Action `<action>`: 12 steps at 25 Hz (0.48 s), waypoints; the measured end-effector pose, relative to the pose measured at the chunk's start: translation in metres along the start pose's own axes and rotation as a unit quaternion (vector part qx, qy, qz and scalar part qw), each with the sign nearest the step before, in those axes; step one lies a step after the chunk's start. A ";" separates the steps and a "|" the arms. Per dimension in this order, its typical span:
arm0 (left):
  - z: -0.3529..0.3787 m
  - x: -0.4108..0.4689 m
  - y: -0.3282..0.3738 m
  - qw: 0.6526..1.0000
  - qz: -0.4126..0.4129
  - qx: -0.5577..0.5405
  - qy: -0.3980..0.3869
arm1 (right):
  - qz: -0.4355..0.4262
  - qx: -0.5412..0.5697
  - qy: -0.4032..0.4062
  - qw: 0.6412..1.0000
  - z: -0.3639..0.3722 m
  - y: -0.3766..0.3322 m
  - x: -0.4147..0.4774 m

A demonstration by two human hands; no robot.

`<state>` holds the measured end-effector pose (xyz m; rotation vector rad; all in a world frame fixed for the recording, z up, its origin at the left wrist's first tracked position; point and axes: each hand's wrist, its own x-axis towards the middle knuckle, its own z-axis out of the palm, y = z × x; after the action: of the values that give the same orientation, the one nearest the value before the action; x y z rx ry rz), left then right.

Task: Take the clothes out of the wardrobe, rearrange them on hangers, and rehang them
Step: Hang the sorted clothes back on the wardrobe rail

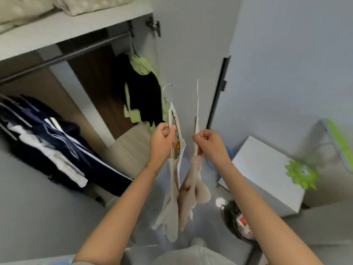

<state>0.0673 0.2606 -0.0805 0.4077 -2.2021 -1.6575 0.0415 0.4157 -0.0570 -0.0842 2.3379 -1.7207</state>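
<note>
— So, from the head camera, which step is this?
— Rearranging, I'd say. A beige garment [183, 197] is out of the wardrobe [57, 31] and held up in front of its open side. A hanger [168, 92] sits at the garment's top, hook pointing up.
— And the hands?
— The left hand [162, 135] has thumb and fingers curled, pinching the cloth's edge just below the hook. The right hand [207, 142] is curled too, pinching the other side of the cloth. A pale strip rises above it, and I cannot tell whether that is fabric or hanger.
— What else is in the wardrobe?
— A black and green top [142, 94] hangs at the right end of the rail [66, 52]. Navy clothes [47, 134] sit lower left.
— Next move?
— Probably seating the cloth evenly on the hanger, then lifting the hook to a free stretch of rail. The fabric looks limp, so the grip must hold or it may slip.
</note>
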 end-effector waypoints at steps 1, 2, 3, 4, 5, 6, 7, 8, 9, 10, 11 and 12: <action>-0.004 0.012 -0.002 1.000 -0.005 0.004 0.021 | -0.006 -0.011 -0.024 1.000 0.006 -0.007 0.017; -0.009 0.026 -0.004 0.999 -0.012 0.006 0.044 | -0.015 -0.023 -0.049 0.998 0.015 -0.015 0.037; -0.015 0.039 -0.006 0.998 -0.021 0.010 0.064 | -0.024 -0.032 -0.066 0.997 0.023 -0.021 0.055; -0.022 0.051 -0.009 0.996 -0.029 0.016 0.079 | -0.035 -0.039 -0.078 0.996 0.031 -0.027 0.071; -0.028 0.064 -0.012 0.995 -0.035 0.020 0.093 | -0.045 -0.049 -0.089 0.994 0.041 -0.032 0.088; -0.035 0.077 -0.015 0.994 -0.040 0.021 0.102 | -0.053 -0.062 -0.099 0.992 0.051 -0.037 0.105; -0.042 0.092 -0.019 0.993 -0.046 0.020 0.111 | -0.060 -0.079 -0.108 0.989 0.064 -0.042 0.124; -0.049 0.106 -0.026 0.992 -0.054 0.020 0.116 | -0.063 -0.097 -0.113 0.987 0.076 -0.045 0.142; -0.056 0.121 -0.032 0.991 -0.061 0.021 0.118 | -0.070 -0.115 -0.115 0.984 0.087 -0.048 0.159; -0.063 0.137 -0.040 0.990 -0.070 0.024 0.121 | -0.080 -0.134 -0.117 0.981 0.100 -0.051 0.177; -0.068 0.152 -0.049 0.989 -0.080 0.028 0.124 | -0.091 -0.153 -0.119 0.977 0.111 -0.053 0.192; -0.075 0.168 -0.058 0.987 -0.091 0.033 0.126 | -0.101 -0.168 -0.118 0.973 0.124 -0.056 0.209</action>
<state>-0.0492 0.1076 -0.0995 0.8111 -2.0864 -1.5258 -0.1391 0.2438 -0.0714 -0.5709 2.4766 -1.2870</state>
